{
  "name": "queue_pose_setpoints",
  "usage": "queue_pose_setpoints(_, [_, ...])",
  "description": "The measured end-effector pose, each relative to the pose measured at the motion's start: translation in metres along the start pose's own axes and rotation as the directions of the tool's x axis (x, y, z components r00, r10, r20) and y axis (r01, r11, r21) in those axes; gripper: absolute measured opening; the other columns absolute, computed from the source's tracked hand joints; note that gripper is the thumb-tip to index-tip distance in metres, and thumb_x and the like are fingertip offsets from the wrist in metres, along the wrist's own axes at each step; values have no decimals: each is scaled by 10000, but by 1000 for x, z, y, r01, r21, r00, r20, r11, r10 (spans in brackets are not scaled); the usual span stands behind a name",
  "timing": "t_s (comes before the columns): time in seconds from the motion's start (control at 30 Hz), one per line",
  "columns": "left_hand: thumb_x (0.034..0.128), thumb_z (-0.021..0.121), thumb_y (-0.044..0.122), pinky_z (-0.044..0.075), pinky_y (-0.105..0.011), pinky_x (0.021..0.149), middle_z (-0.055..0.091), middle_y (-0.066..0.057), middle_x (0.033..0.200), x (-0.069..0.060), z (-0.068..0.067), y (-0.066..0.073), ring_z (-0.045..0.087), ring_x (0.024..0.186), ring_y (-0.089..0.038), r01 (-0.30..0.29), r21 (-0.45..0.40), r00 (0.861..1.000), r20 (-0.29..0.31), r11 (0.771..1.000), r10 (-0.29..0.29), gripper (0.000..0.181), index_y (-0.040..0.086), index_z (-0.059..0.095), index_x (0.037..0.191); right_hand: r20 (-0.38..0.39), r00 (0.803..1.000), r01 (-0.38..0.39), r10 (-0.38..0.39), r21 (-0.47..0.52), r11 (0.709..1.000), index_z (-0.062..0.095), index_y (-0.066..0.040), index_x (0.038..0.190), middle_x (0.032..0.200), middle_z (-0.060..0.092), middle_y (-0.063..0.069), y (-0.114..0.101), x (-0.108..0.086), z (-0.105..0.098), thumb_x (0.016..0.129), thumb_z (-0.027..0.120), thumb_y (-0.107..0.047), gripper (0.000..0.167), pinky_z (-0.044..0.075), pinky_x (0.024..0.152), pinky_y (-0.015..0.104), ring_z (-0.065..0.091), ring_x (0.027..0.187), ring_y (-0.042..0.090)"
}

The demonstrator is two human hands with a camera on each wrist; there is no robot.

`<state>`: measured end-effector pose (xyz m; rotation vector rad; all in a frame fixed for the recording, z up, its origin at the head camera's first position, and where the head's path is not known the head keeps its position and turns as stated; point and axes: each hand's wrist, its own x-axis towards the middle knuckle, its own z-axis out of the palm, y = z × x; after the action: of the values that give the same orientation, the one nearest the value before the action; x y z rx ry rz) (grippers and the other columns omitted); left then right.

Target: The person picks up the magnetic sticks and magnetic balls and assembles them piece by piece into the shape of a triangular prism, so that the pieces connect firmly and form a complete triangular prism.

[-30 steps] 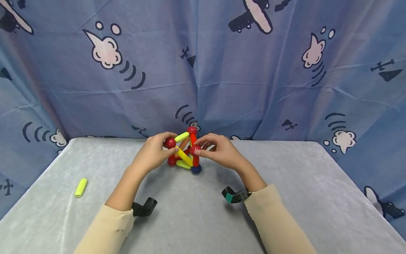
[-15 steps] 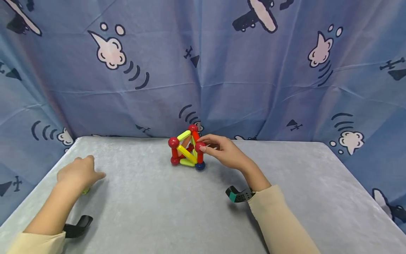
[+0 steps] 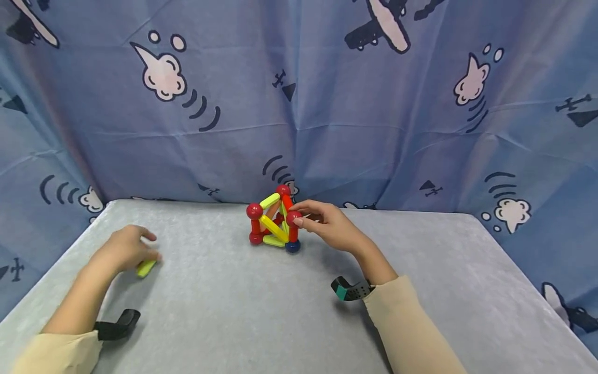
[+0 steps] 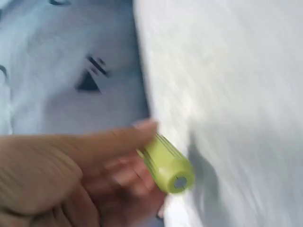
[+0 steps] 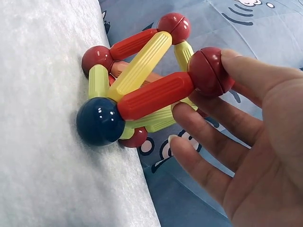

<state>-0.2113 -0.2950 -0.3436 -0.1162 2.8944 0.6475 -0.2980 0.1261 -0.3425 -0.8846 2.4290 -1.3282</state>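
Note:
A frame of magnetic rods and balls stands at the table's far middle. My right hand pinches its upper right red ball between thumb and fingers. Below that ball a red rod runs down to a dark blue ball resting on the table. A yellow rod slants across the front face. Off to the left, my left hand pinches a loose yellow-green magnetic rod with thumb and fingers. The rod's grey metal end shows in the left wrist view, which is blurred.
A pale grey cloth covers the table. Behind it hangs a blue printed curtain, close to the frame at the table's far edge. Dark bands sit on both wrists.
My left hand has left the frame's left side, swung to the left and picked up the loose yellow-green rod, now shifting right with it. My right hand keeps its hold on the red ball.

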Motion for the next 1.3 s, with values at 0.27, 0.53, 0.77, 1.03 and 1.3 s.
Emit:
queue_pose_setpoints(0.27, [915, 746, 114, 610, -366, 835, 737, -72, 1073, 7, 12, 91, 712, 989, -231, -416, -203, 894, -273, 887, 356, 337, 88, 687, 1245, -10, 1000, 10, -10, 2, 1000, 636, -181, 1318, 1261, 683, 43, 1, -2, 0, 1011, 628, -281, 323, 570, 927, 395, 676, 1082, 210])
queue_pose_setpoints(0.53, [838, 799, 38, 625, -360, 805, 727, -43, 1029, 16, 28, 157, 717, 884, -183, -684, -144, 694, -433, 715, 576, 196, 73, 777, 1030, -9, 1000, 3, -3, 7, 1000, 635, -195, 1319, 1252, 692, 39, 2, -1, 1, 1019, 612, -310, 322, 561, 933, 434, 671, 1096, 305])
queue_pose_setpoints(0.77, [847, 783, 15, 621, -333, 798, 735, -76, 1054, 32, 40, 179, 713, 901, -203, -765, -101, 616, -405, 636, 676, 200, 51, 776, 1044, -12, 1000, 14, -14, -19, 1000, 638, -201, 1315, 1297, 671, 21, 1, -1, 1, 1011, 625, -308, 323, 561, 956, 415, 657, 1133, 235])
queue_pose_setpoints(1.03, [847, 788, 50, 614, -292, 777, 743, -53, 1052, 40, 46, 175, 710, 916, -186, -787, -46, 590, -344, 615, 730, 209, 63, 781, 1056, -3, 1000, 31, -31, -13, 999, 639, -179, 1312, 1298, 673, 32, -1, -1, 2, 1013, 624, -270, 313, 559, 964, 410, 653, 1154, 236])
queue_pose_setpoints(1.3, [828, 792, 18, 616, -314, 819, 754, -57, 1059, 37, 43, 177, 729, 947, -202, -817, 56, 518, -368, 574, 772, 234, 63, 785, 1058, -4, 1000, 28, -28, -6, 1000, 637, -185, 1316, 1302, 673, 30, 0, -2, 1, 1014, 621, -274, 315, 561, 957, 403, 653, 1143, 226])
